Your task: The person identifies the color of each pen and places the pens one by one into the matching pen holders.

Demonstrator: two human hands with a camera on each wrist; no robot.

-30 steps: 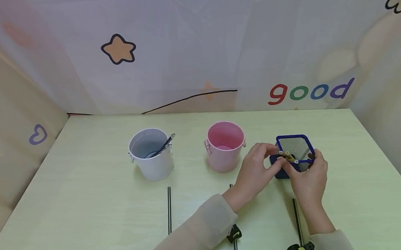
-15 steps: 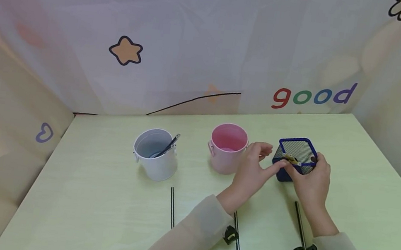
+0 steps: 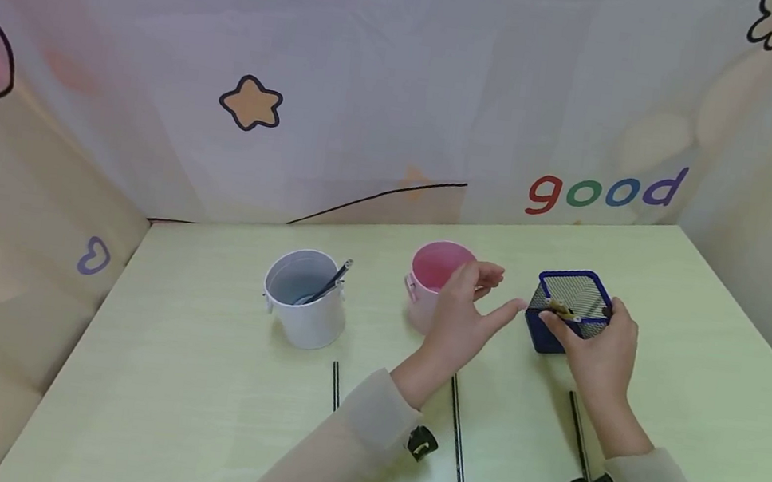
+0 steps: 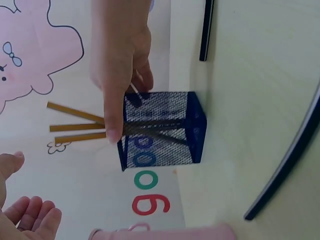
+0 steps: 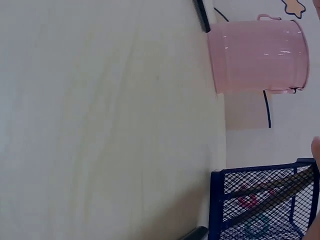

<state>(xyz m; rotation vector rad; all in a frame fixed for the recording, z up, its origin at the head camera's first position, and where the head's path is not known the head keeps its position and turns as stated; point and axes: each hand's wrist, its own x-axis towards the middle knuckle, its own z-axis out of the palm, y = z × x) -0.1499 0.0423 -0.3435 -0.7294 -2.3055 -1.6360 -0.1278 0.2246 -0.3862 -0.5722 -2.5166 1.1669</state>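
Observation:
My right hand (image 3: 600, 348) grips the blue mesh pen holder (image 3: 542, 337) at its rim, thumb in front and fingers round the right side. Three yellowish sticks (image 4: 75, 128) stand in the holder, their ends poking above the rim beside the thumb in the left wrist view. To the left of the holder, my left hand (image 3: 455, 322) hovers with its thumb spread from the fingers, holding nothing. It partly covers the pink bucket (image 3: 421, 310) in the head view.
A white bucket (image 3: 311, 324) at the left has two dark pencils (image 3: 332, 281) leaning in it. Several black striped pencils lie on the table, one in the middle (image 3: 458, 443) and one near the right forearm (image 3: 578, 429). A printed cloth (image 3: 378, 71) hangs behind.
My left hand has moved left, away from the pen holder and the sticks, its thumb parting from the right thumb. My right hand stays at the holder. The head view shifts slightly.

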